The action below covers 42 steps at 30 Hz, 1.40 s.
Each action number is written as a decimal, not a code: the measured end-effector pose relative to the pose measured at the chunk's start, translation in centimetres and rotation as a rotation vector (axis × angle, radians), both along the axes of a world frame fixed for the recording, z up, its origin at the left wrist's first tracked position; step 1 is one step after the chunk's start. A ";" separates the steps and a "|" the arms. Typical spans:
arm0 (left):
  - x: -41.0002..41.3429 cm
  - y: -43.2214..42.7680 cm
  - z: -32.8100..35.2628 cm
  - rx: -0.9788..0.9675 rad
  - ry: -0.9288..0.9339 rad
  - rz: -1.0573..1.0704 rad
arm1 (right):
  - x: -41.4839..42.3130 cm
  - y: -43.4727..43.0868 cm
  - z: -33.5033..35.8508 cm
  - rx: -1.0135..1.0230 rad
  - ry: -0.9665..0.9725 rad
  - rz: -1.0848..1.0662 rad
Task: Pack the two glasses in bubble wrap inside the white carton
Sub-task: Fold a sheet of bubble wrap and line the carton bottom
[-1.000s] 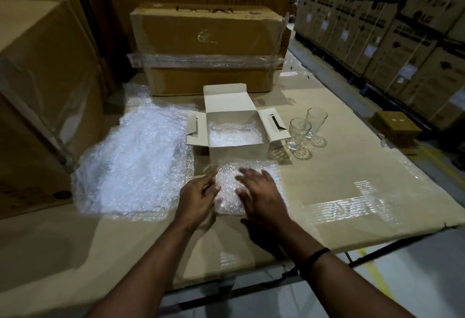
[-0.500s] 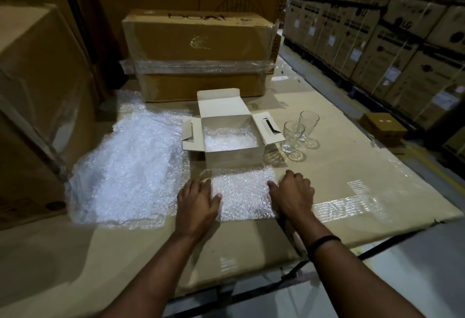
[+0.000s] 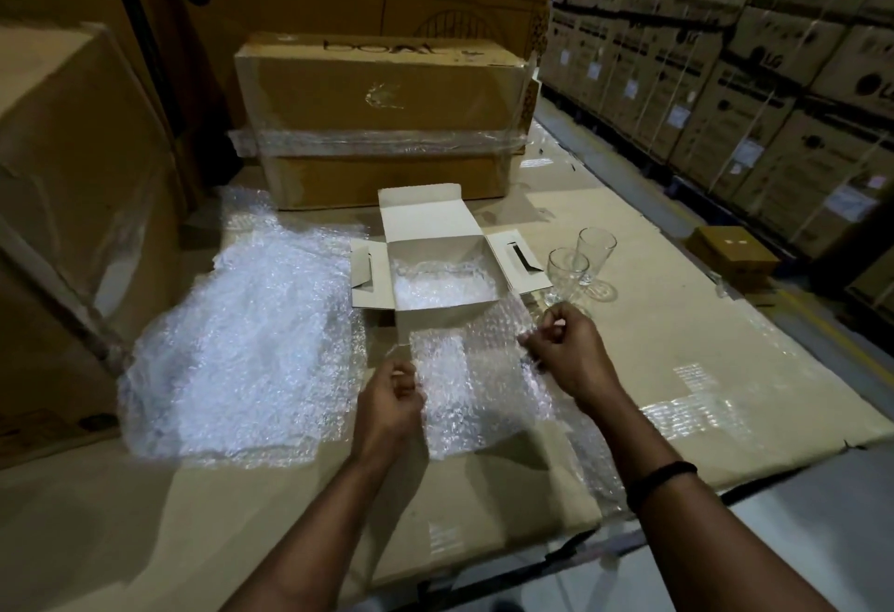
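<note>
The white carton [image 3: 438, 316] stands open on the cardboard-covered table, flaps spread, with bubble wrap lining its bottom. Two clear glasses stand upright just right of it, the nearer glass [image 3: 567, 272] in front of the farther glass [image 3: 596, 251]. A small sheet of bubble wrap [image 3: 476, 384] is lifted in front of the carton. My left hand [image 3: 393, 406] pinches its left edge and my right hand [image 3: 571, 352] pinches its upper right edge, below the nearer glass.
A large pile of bubble wrap [image 3: 242, 345] lies left of the carton. A taped brown box [image 3: 382, 118] stands behind it, bigger boxes [image 3: 72, 200] at left. A small brown box [image 3: 733, 253] sits on the floor at right, stacked cartons [image 3: 725, 55] beyond. The table edge [image 3: 677, 510] runs close in front.
My hands pressed the small bubble wrap sheet flat on the table, then slid apart to its sides. Now both pinch its edges and have lifted it.
</note>
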<state>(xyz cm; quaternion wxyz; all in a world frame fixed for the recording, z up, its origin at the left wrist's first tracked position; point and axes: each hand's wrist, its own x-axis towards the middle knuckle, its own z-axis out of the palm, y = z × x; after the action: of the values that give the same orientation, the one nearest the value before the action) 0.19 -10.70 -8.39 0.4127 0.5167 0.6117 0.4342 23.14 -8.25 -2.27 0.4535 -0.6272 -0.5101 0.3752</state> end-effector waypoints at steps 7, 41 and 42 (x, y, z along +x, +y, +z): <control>0.3 2.8 3.7 -0.084 -0.623 0.165 | -0.4 4.5 6.8 0.170 0.044 0.233; 0.4 20.4 7.8 -0.019 1.656 -0.702 | -3.2 21.3 1.9 -0.141 -1.697 0.937; 0.7 20.7 7.3 -0.021 1.683 -0.702 | -3.2 21.4 1.5 -0.143 -1.729 0.935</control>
<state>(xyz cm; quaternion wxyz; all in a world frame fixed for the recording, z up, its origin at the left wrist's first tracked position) 0.93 10.04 -1.13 -0.0570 0.8157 0.5222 -0.2424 19.92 13.17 -0.77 -0.3086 -0.4466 -0.8388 -0.0412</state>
